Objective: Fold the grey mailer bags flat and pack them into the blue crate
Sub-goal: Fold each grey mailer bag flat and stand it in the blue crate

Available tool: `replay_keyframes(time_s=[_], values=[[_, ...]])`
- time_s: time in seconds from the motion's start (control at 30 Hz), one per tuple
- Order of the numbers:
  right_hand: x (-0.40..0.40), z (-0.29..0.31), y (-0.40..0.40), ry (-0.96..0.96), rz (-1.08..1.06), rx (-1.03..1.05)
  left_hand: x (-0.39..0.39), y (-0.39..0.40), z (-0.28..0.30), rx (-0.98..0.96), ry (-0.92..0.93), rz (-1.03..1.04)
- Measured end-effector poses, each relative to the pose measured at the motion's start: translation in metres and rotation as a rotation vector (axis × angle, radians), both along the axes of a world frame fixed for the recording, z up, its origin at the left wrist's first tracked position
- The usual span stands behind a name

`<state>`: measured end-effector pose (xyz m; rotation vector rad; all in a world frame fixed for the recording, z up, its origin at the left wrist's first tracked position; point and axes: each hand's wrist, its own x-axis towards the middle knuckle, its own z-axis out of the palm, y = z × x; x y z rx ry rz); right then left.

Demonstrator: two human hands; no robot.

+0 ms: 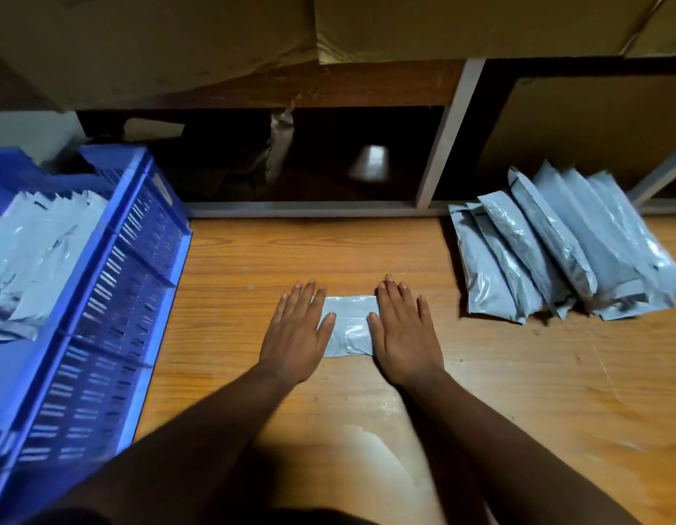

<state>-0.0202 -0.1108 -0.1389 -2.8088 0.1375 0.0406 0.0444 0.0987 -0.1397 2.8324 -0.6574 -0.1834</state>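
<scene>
A folded grey mailer bag [349, 327] lies flat on the wooden table in front of me. My left hand [296, 333] rests palm down on its left end and my right hand [402, 331] on its right end, fingers spread and flat. Only the middle strip of the bag shows between them. The blue crate [113, 282] stands at the left, holding several grey mailer bags [37, 252] stacked inside. A pile of several more grey mailer bags [563, 248] leans at the right back of the table.
The wooden table [537, 392] stretches out to the right and toward me. Behind it runs a shelf frame with a grey metal post [448, 138] and cardboard boxes [461, 24] above. The space under the shelf is dark.
</scene>
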Motion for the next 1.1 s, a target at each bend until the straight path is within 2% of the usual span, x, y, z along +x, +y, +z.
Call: replay_keyframes(time_s=[0.2,0.33,0.5,0.63,0.8,0.97,1.1], values=[[-0.002,0.012,-0.007,0.035,0.021,0.128,0.005,0.01,0.014,-0.104,0.183,-0.013],[-0.007,0.032,-0.002,-0.043,0.043,0.223,0.012,0.023,0.049,-0.128,0.284,-0.056],[-0.006,0.055,0.007,-0.034,0.127,0.42,0.034,0.047,0.093,-0.226,0.497,-0.139],[0.009,0.088,0.03,-0.212,0.176,0.426,0.044,0.069,0.126,-0.191,0.346,-0.229],[0.027,0.147,0.071,-0.45,0.185,0.322,0.046,0.109,0.179,-0.298,0.093,-0.258],[0.038,0.212,0.142,-0.631,0.19,0.299,0.06,0.188,0.242,-0.502,-0.148,-0.294],[0.046,0.251,0.214,-0.672,0.29,0.329,0.072,0.27,0.267,-0.553,-0.356,-0.247]])
